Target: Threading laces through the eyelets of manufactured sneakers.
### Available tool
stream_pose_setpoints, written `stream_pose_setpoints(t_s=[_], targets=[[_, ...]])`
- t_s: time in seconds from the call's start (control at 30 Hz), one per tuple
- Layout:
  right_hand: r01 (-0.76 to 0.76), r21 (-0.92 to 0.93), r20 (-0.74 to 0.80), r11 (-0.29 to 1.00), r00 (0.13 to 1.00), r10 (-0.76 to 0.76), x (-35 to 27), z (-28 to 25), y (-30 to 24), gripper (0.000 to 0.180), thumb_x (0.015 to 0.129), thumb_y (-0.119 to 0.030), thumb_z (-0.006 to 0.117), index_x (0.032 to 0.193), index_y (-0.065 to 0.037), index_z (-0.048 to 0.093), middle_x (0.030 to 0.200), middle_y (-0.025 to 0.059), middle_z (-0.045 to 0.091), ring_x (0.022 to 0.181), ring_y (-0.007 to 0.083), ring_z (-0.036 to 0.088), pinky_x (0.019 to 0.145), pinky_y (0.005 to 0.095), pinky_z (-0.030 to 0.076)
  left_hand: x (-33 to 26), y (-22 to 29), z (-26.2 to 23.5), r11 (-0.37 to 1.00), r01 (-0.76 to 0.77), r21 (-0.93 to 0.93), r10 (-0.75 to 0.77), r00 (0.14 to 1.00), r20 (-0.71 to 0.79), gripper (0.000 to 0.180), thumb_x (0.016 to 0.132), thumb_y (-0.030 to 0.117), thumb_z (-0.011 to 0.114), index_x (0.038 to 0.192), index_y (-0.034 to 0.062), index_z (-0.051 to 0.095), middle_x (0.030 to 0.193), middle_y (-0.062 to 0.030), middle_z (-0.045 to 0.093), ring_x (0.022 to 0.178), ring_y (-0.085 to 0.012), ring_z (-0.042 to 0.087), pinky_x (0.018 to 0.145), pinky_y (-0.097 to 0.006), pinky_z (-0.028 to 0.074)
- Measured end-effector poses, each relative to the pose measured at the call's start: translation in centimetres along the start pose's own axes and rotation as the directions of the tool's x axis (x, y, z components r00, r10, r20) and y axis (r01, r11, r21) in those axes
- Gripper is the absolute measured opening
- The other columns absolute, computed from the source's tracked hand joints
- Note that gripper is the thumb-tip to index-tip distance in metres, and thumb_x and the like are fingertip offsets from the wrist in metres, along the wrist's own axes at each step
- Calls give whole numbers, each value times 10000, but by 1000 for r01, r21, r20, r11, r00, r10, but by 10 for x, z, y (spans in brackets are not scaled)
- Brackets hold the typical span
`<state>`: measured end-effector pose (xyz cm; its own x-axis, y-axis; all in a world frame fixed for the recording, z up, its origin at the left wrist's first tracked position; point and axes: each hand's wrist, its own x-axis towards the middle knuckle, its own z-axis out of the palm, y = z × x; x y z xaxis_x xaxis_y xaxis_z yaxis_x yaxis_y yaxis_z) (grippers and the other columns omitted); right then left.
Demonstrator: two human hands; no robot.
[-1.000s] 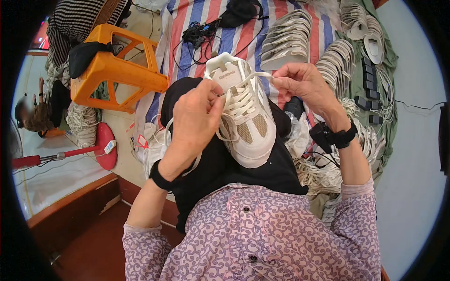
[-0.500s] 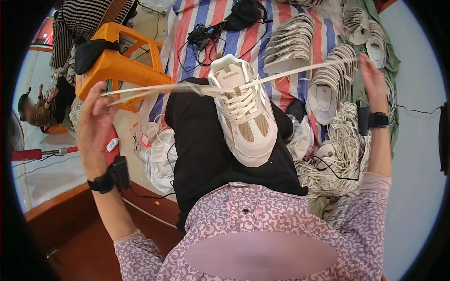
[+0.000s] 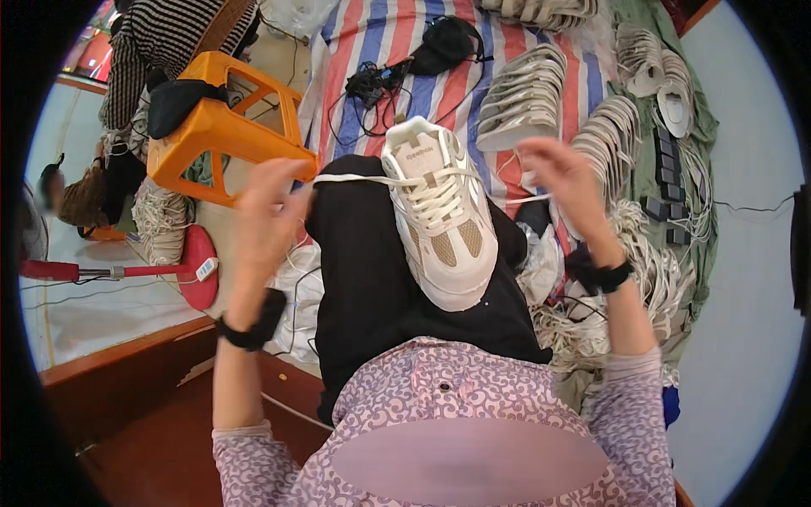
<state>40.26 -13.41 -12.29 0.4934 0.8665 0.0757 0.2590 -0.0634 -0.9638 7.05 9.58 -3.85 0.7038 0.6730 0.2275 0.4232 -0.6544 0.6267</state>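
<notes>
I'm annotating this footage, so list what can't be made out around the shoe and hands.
- Head view: left hand, motion-blurred; whether its grip closes on the lace is unclear.
- Head view: right hand, also blurred; its grip is equally unclear.
- Head view: underside of the shoe, hidden by the shoe itself.
- Head view: farthest stack of pale pieces, cut off by the top edge.

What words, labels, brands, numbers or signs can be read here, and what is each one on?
Cream shoe: one printed brown word on its tongue, legible, but I won't copy out brand wording.
Small white item on the round red base: any marking is too small to read.
I can make out no other clear lettering.
</notes>
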Motion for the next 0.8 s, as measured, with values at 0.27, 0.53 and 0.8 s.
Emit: stream_pose_setpoints(t_s=[0.27, 0.53, 0.8], targets=[[423, -296, 197, 856, 904, -379, 15, 88, -69, 141, 836, -51, 647, 927, 8, 557, 919, 176, 480, 906, 366, 516, 790, 422, 421, -5, 43, 76, 980, -5, -201, 11, 1000, 28, 111, 862, 108, 637, 915, 10, 630, 775, -159, 620, 658, -259, 635, 611, -358, 497], [420, -435, 240, 796, 907, -347, 0, 89, -79, 134, 781, 2, 654, 844, 5, 536, 845, 178, 535, 854, 396, 531, 741, 450, 419, -2, 37, 95, 965, 114, -237, -55, 969, 240, 366, 907, 271, 605, 734, -51, 624, 632, -228, 578, 545, -349, 599, 532, -436, 447], [-103, 35, 341, 994, 936, 85, 21, 71, -41, 177, 813, -101, 757, 847, 8, 621, 712, -5, 622, 626, 60, 553, 547, 235, 431, 5, 26, 96, 942, 180, -284, -81, 941, 328, 330, 886, 294, 613, 790, 0, 727, 634, -138, 654, 597, -208, 639, 578, -357, 482]])
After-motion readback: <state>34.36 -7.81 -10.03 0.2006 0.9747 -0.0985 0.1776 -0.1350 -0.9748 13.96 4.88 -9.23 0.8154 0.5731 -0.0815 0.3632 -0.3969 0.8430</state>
